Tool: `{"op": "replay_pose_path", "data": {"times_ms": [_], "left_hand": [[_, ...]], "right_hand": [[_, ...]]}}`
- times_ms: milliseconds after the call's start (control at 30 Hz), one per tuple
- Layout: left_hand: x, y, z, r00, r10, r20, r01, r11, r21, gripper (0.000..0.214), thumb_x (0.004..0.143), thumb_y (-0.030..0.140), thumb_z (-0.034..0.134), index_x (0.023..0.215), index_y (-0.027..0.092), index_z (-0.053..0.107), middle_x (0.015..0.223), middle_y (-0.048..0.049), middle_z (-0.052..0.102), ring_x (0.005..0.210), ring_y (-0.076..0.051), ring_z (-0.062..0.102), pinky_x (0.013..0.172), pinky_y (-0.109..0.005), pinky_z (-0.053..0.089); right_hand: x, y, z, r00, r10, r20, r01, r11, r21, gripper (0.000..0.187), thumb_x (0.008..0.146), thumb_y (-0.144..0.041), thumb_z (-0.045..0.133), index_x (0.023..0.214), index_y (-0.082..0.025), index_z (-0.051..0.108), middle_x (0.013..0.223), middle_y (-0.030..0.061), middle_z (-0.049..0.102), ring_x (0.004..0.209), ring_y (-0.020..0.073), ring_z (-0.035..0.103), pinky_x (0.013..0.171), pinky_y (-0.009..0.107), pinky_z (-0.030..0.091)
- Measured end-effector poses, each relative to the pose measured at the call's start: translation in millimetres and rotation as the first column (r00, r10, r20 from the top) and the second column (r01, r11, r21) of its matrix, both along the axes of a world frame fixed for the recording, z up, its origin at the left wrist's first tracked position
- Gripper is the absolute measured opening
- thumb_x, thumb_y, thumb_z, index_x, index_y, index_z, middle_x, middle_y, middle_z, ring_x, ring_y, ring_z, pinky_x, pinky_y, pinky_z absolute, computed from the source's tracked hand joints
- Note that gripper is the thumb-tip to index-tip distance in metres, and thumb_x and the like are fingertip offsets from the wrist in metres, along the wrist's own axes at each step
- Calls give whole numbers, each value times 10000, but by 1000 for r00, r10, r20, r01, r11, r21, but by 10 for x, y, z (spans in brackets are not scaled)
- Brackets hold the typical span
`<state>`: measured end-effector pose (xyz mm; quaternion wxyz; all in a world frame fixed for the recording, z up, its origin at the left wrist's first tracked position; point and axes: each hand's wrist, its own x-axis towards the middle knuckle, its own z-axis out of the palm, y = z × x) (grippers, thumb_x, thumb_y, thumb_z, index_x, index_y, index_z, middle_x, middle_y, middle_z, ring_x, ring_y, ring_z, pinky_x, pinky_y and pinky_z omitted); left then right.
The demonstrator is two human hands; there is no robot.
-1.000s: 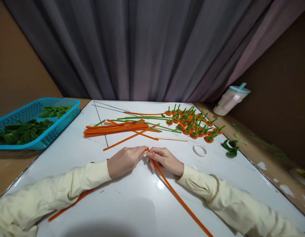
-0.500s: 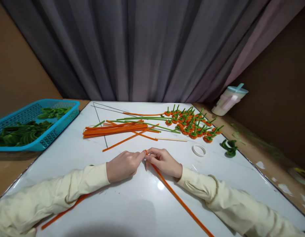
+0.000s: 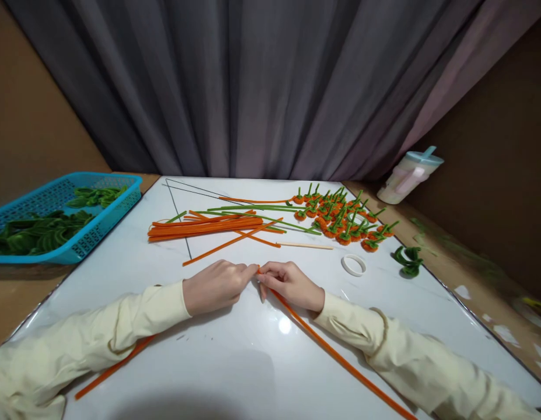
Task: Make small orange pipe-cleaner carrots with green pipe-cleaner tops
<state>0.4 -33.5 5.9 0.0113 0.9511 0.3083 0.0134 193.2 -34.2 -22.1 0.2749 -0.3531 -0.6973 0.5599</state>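
An orange pipe cleaner (image 3: 336, 352) is pinched between my two hands, its bent end showing at the fingertips and a long tail running down to the lower right. My left hand (image 3: 218, 286) is closed, with thumb and index finger at that end. Fingers of my right hand (image 3: 292, 284) are closed around the same piece. Another orange length (image 3: 115, 368) comes out from under my left sleeve; whether it joins the held piece is hidden. Beyond my hands lies a bundle of orange pipe cleaners (image 3: 204, 227), with a thin wooden stick (image 3: 308, 246) beside it.
Several orange coils with green stems (image 3: 344, 237) stand at the back right. A white ring (image 3: 353, 265) and curled green pieces (image 3: 409, 262) lie on the right. At left is a blue basket (image 3: 84, 236) holding green pieces. A lidded cup (image 3: 410, 176) stands beyond the white tabletop (image 3: 235, 367).
The orange tail has shifted a little further right and down at its lower end. My left hand has edged slightly left and up; both hands keep their pinch.
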Motion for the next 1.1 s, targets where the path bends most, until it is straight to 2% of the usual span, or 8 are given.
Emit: {"op": "replay_pose_path", "data": {"times_ms": [200,367,467,733,967,1100], "left_hand": [[-7,1,2,999,-10,43,10,1000,-5,275,741,30,352,946,154,487,697,-35,617,565,-183,581,489,-253,384],[-12,13,18,998,2,70,-4,1000,26,190,836,84,342,892,163,505,689,-21,610,558,-166,579,488,-247,372],[-3,11,-5,999,-1,41,-2,998,69,183,852,78,336,892,153,498,680,-23,602,554,-171,579,479,-254,372],[9,-19,-146,999,-52,3,50,980,194,306,780,-18,292,1013,103,450,672,-49,586,542,-185,577,441,-263,388],[-7,23,-356,993,-90,74,54,915,399,353,807,22,293,1133,71,419,663,-50,589,541,-177,579,412,-251,370],[7,41,-408,987,-86,137,17,898,441,318,834,37,285,1112,53,437,625,-30,578,503,-166,567,399,-259,366]], "right_hand": [[4,11,12,1000,24,-19,-24,999,-26,322,843,-465,492,785,-155,554,552,-13,589,546,109,503,591,246,400],[8,25,3,1000,-16,18,18,998,-63,334,823,-482,514,815,-150,552,514,-33,576,390,60,355,420,203,294],[14,25,-6,1000,-21,23,22,997,-69,337,824,-488,513,859,-155,545,513,-42,577,347,47,306,380,195,260],[11,21,-16,999,-13,35,14,1000,-20,339,833,-493,492,796,-158,531,495,-34,549,446,83,445,473,207,356],[5,38,-1,999,-29,42,31,999,-37,325,829,-465,499,755,-152,546,489,-34,524,457,84,447,501,222,375],[-16,38,-23,993,-118,-14,117,989,-90,292,806,-431,538,872,-148,531,461,-53,519,395,76,421,447,212,345]]}}
